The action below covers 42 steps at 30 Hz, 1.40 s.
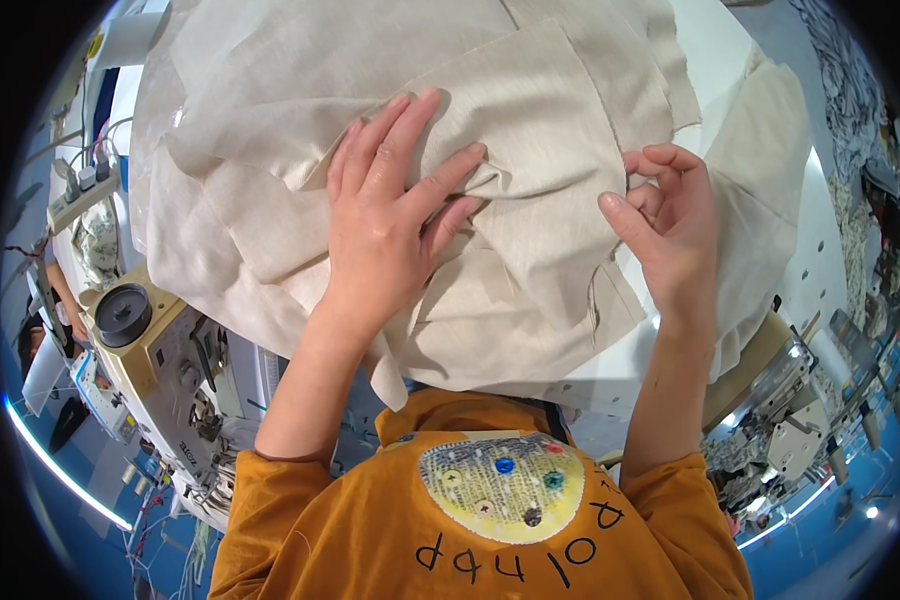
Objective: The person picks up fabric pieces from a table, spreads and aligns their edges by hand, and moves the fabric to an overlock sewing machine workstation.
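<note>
Beige cloth (530, 110) lies in overlapping, wrinkled layers in front of me. My left hand (385, 190) rests on it with fingers stretched out and apart. A small raised fold (490, 182) shows beside its index finger and thumb. At the right edge of the upper cloth piece is my right hand (667, 215), palm partly turned up. Its fingers are loosely curled, and a gap shows between the thumb and the fingertips. The thumb tip lies at the cloth's edge; no firm grip on it is visible. More cloth hangs beyond my right wrist.
The cloth lies on a white table (820, 215). A beige sewing machine (165, 360) with a black round knob stands at the left, and machine parts (795, 430) are at the lower right. Patterned fabric (840, 120) is heaped at the far right.
</note>
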{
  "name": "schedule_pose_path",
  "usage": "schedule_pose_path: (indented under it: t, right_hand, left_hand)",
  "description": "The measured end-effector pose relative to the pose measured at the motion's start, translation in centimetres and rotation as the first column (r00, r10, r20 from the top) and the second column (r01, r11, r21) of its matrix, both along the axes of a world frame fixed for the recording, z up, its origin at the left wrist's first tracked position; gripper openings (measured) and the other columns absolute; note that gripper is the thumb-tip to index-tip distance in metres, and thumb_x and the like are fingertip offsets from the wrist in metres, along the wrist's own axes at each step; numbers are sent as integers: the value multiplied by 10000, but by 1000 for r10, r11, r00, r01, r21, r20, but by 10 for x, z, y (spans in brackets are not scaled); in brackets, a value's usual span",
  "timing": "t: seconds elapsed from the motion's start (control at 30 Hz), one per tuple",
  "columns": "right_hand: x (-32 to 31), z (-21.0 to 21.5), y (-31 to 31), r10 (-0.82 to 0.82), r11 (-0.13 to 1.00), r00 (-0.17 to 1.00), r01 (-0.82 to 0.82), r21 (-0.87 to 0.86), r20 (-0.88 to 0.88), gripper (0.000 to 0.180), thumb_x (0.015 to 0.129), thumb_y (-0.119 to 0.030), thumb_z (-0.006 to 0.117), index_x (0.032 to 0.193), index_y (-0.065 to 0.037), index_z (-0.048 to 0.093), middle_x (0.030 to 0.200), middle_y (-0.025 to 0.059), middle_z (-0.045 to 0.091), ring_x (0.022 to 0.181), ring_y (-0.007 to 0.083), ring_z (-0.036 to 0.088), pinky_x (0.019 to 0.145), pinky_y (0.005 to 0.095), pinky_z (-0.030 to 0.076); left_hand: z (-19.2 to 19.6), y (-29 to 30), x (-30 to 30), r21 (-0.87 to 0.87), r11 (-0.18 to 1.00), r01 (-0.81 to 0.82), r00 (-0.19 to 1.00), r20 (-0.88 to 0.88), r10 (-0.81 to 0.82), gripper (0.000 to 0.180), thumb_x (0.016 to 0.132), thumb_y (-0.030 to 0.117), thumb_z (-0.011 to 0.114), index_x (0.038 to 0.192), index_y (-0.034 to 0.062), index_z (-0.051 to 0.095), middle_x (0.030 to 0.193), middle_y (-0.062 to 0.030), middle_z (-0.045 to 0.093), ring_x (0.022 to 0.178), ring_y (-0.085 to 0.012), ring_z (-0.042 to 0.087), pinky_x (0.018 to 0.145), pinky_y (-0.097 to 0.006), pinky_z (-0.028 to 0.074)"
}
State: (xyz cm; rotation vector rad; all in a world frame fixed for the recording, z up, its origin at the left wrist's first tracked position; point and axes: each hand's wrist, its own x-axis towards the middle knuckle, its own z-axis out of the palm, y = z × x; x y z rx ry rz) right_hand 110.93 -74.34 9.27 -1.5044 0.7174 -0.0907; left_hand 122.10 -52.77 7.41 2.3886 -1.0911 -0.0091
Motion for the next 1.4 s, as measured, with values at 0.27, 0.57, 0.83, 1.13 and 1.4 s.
schedule_pose_path:
  t: [0.27, 0.57, 0.83, 1.13, 1.4]
  right_hand:
    - [-11, -3, 3, -50, 998, 999, 49, 37, 11, 494, 835, 81, 646, 1283, 3, 453, 1095, 74, 576, 813, 52, 556, 797, 199, 465]
    - [-13, -7, 8, -126, 991, 992, 126, 38, -23, 383, 873, -1, 675, 1219, 3, 511, 970, 24, 612, 797, 42, 552, 733, 179, 455]
    - [-11, -15, 9, -173, 984, 985, 172, 54, 10, 280, 908, -83, 678, 1137, 11, 547, 803, -4, 629, 660, 47, 534, 584, 197, 447]
    - [-11, -16, 6, -161, 987, 987, 161, 21, -12, 240, 927, -122, 664, 1115, -5, 574, 784, -13, 629, 624, 49, 516, 588, 195, 441]
    - [-15, 3, 26, 38, 970, 999, -35, -240, 10, 408, 835, 27, 719, 1214, 6, 571, 920, 20, 680, 825, 65, 606, 721, 212, 496]
  left_hand:
    - [-2, -9, -1, -54, 996, -67, 996, 48, 70, 254, 730, 217, 776, 977, 167, 746, 1339, -50, 557, 1230, -299, 491, 1034, -456, 343]
    - [6, -21, -19, -157, 987, 25, 995, 100, -9, 174, 667, 200, 783, 821, 192, 701, 1373, -35, 531, 1286, -279, 458, 1108, -487, 243]
    - [1, -21, -30, -10, 997, 74, 996, -45, -75, 213, 664, 233, 796, 854, 202, 705, 1391, -31, 518, 1354, -269, 396, 1144, -538, 184]
    - [-2, -21, -31, -29, 998, 60, 997, -49, -62, 264, 642, 237, 811, 881, 193, 708, 1386, -34, 522, 1352, -268, 400, 1142, -540, 188]
    - [16, 9, -27, -250, 968, 13, 998, -50, -26, 428, 690, 261, 801, 1086, 145, 688, 1393, -144, 502, 1318, -324, 448, 1122, -509, 255]
